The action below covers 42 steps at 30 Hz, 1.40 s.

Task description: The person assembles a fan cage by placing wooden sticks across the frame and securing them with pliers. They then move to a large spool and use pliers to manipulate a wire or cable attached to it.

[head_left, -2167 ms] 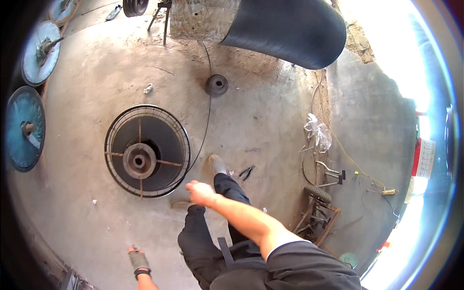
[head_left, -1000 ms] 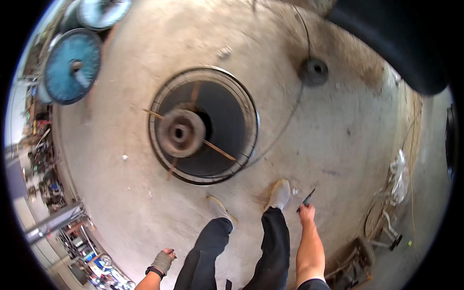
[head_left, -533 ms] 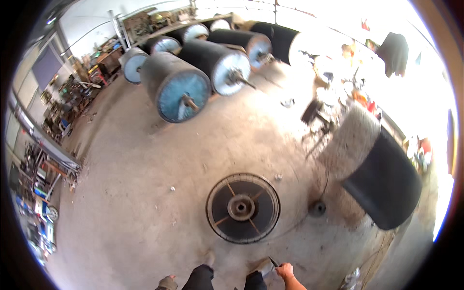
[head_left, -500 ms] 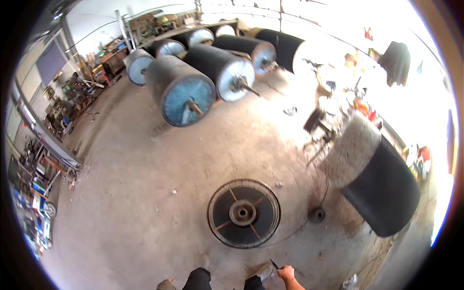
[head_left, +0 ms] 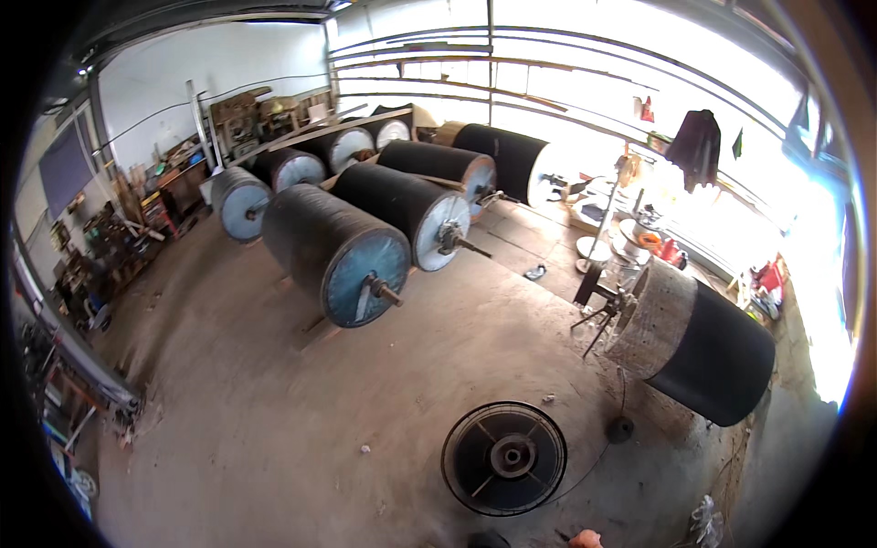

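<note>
At the lower edge, only the top of my right hand [head_left: 586, 539] shows, closed. A thin dark pointed tool [head_left: 562, 536] sticks out on its left side, its kind too small to make out. My left hand is outside the picture. Just ahead of my right hand, a round dark wheel-like disc [head_left: 504, 493] with a wire rim, several spokes and a hub lies flat on the floor. Neither the hand nor the tool touches it. Right of the disc, a small dark round piece [head_left: 620, 429] sits at the end of a thin cord.
Several large black drums with blue ends, the nearest a dark drum [head_left: 315, 239], lie across the back. On the right rests a drum half covered in black [head_left: 717, 352], by a metal stand [head_left: 598, 306]. Clear plastic [head_left: 705, 521] lies near right; clutter lines the left wall.
My view has tilted up, so the disc and drums sit lower in the picture. My left hand has gone out of view, and my right hand is now mostly cut off.
</note>
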Available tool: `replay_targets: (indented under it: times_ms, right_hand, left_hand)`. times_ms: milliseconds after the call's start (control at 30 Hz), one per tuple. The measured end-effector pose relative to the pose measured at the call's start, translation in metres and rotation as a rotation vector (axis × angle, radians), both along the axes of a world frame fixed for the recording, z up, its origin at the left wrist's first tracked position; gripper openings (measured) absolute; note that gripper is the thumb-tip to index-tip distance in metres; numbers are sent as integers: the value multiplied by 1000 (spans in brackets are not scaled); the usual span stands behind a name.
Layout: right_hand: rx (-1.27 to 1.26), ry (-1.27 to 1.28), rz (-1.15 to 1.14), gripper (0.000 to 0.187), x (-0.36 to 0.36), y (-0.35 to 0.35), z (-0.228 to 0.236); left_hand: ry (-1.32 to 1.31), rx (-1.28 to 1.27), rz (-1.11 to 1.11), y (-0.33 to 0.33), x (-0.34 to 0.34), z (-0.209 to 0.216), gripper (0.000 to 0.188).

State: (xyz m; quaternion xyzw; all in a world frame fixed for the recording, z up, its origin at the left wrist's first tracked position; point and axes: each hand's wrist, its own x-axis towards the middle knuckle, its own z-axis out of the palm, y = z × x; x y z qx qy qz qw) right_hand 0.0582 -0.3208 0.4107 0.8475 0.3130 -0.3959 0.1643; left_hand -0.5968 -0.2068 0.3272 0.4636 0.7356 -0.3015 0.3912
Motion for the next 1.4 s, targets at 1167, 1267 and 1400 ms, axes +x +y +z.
replay_targets:
  times_ms: [1167,1267,1400]
  right_hand:
    - [55,-12,-665,31,-1,565,17]
    - [-93,10,-992,36,-2,526,22]
    - [-14,40,-1119,38,29,538,-20]
  left_hand:
    - [-240,287,-1091,1046,377,16,35]
    - [-696,581,-585,1146,487,21,25]
    - [-729,693,-653,1214,630,18,13]
